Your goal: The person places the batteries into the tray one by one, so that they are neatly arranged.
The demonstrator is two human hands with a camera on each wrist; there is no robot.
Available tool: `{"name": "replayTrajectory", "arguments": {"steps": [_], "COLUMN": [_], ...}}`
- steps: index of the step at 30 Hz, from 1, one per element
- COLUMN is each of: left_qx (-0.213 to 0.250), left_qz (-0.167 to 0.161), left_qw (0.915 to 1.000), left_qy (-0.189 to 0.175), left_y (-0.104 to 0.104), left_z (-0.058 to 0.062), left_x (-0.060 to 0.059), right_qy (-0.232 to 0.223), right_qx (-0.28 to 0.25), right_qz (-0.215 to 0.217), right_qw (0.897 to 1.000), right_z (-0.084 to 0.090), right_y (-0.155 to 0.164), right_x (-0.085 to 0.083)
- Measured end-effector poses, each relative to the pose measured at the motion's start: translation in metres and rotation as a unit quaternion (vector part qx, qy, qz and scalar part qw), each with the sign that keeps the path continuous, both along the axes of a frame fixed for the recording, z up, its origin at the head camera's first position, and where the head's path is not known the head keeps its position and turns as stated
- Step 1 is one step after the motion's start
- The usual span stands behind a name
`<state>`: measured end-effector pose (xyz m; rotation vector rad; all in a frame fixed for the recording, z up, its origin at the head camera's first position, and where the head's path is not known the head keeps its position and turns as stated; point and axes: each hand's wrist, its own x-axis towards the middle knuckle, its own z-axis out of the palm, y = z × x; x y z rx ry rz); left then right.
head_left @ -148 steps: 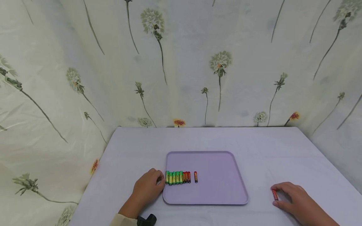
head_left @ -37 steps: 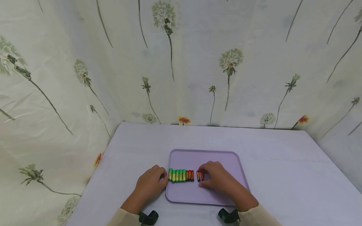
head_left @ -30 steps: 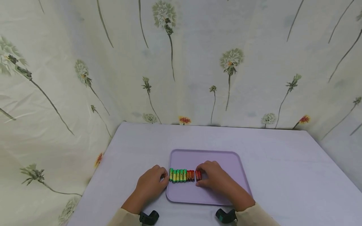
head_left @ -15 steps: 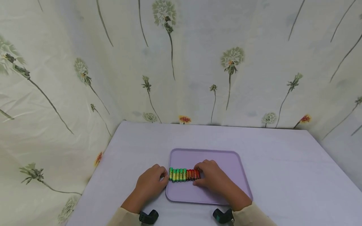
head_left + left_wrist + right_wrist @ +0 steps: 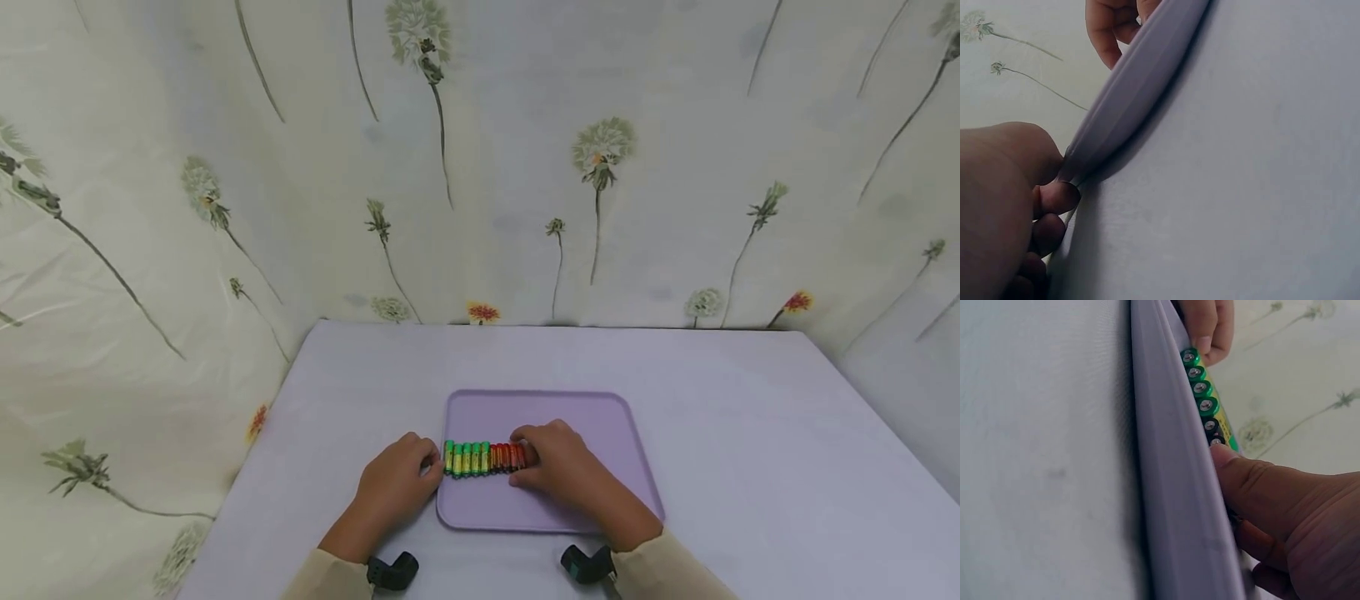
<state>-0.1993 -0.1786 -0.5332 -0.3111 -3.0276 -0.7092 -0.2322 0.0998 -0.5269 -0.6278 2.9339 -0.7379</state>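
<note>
On the lilac tray [image 5: 555, 517] lies a side-by-side row of batteries: several larger green-and-yellow batteries [image 5: 467, 459] at the left, then several thinner red-and-black batteries [image 5: 506, 457]. My right hand [image 5: 564, 468] holds the row's right end, thumb at the near ends and fingers at the far ends. It partly covers the last red battery. My left hand [image 5: 396, 485] pinches the tray's left rim beside the first green battery. In the left wrist view, its thumb and curled fingers [image 5: 1060, 197] meet at the rim. Green battery ends [image 5: 1207, 405] show over the rim in the right wrist view.
The tray rests on a table with a pale lilac cloth [image 5: 735, 433]. A curtain with dandelion prints [image 5: 510, 167] hangs behind and to the sides. Black wrist devices [image 5: 393, 572] sit near both beige sleeves [image 5: 663, 571].
My right hand has brought a red battery from the table at the right onto the tray. It has slid two red batteries left against the row. My left hand has stayed at the rim.
</note>
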Motion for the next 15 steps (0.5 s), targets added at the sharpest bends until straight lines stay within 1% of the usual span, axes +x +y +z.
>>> {"name": "replayTrajectory", "arguments": {"steps": [4,7,9,15], "left_qx": [0.003,0.002,0.002,0.011], "left_qz": [0.001,0.002,0.002,0.002], "left_qw": [1.0,0.9999,0.9999,0.9999], "left_qy": [-0.007,-0.013,-0.011,-0.006], "left_y": [-0.003,-0.003,-0.003,-0.003], "left_z": [-0.002,-0.006,-0.008,-0.012], "left_x": [-0.001,-0.002,-0.002,-0.004], "right_qy": [-0.008,-0.016,-0.02,-0.025], "right_qx": [0.008,0.008,0.004,0.003], "right_qz": [-0.017,-0.022,-0.022,-0.032], "right_qw": [1.0,1.0,1.0,0.999], "right_z": [-0.001,-0.003,-0.003,0.005], "right_y": [-0.003,-0.002,-0.001,0.008], "right_x": [0.0,0.0,0.0,0.001]}}
